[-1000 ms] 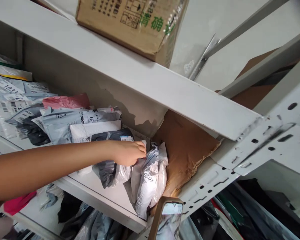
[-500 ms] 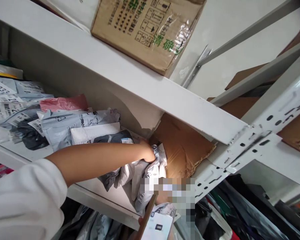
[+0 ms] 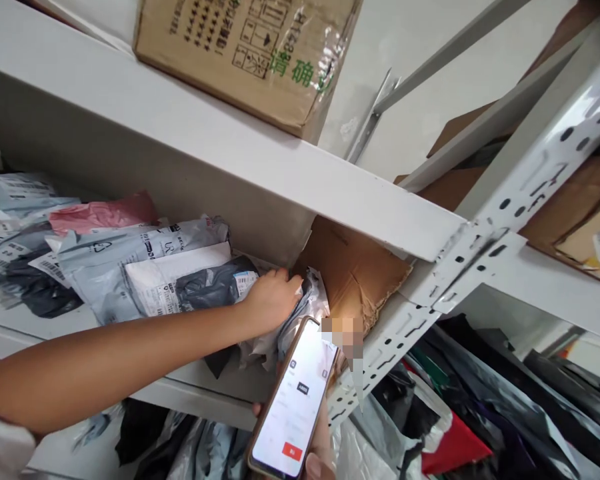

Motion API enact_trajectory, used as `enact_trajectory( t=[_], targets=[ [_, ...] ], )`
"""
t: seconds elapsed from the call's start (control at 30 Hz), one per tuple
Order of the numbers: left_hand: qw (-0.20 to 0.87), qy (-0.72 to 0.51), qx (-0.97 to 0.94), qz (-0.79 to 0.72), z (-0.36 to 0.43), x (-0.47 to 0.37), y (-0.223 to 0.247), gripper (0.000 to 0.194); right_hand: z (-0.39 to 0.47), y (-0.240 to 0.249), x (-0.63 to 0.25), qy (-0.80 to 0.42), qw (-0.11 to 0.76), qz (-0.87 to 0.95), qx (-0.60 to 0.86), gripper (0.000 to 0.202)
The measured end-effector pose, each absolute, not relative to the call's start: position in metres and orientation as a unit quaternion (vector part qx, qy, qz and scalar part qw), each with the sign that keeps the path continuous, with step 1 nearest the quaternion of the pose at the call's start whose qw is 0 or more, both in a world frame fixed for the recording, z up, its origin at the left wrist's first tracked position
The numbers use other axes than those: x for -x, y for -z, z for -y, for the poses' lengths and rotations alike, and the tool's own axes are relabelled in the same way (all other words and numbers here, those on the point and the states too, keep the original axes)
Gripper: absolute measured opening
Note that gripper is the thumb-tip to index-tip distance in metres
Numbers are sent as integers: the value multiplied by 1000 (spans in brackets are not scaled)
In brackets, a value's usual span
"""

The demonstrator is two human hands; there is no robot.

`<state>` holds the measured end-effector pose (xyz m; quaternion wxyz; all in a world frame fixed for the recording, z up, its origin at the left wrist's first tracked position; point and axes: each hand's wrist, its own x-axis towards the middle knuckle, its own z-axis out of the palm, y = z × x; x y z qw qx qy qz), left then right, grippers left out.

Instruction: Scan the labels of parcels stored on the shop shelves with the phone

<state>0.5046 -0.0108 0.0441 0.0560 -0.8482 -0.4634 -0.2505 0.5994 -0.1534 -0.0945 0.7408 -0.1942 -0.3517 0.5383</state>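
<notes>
White metal shelving fills the view at a slant, against one pale wall [image 3: 395,33] at upper right. Three levels show: an upper shelf [image 3: 205,140], a middle shelf [image 3: 205,403] with a smooth white surface, and a lower level partly hidden. One perforated upright [image 3: 437,267] stands at the right; beyond it, more bagged goods, one red bag [image 3: 457,447] among them, lie in a lower bay.

One printed carton [image 3: 240,60] sits on the upper shelf. One torn cardboard sheet [image 3: 355,267] leans at the middle shelf's right end.

The middle shelf's packages overlap too much for a full count. Five are distinct: one pale grey mailer [image 3: 123,250], one white packet [image 3: 185,263], one dark grey bag [image 3: 207,287] with a label, one pink bag [image 3: 103,215] and one black package [image 3: 43,290]. A few silvery bags [image 3: 316,297] crowd the right end.

Two hands show. The left hand [image 3: 275,300] lies between the dark grey bag and the silvery bags, fingers bent; whether they grip anything, I cannot tell. The right hand [image 3: 322,437] clasps one lit phone [image 3: 293,400] in front of the shelf, fingertips along its left edge, thumb at its right.
</notes>
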Motion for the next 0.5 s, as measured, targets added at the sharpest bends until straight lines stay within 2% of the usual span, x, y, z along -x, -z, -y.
enact_trajectory(
  t=[0.07,0.17,0.23,0.37,0.5],
  targets=[
    [-4,217,861,461,5,-503,-47,33,154,94,-597,-569,737,313,189,85],
    [-66,181,872,450,-4,-502,-51,33,158,96,-598,-584,735,286,195,81],
    [-63,195,872,445,-2,-502,-50,31,158,98,-599,-590,734,277,193,81],
    [22,270,845,462,18,-497,-40,29,157,99,-599,-594,735,249,213,104],
    [9,232,843,486,25,-486,-38,27,158,91,-595,-585,743,234,225,106]
  ],
)
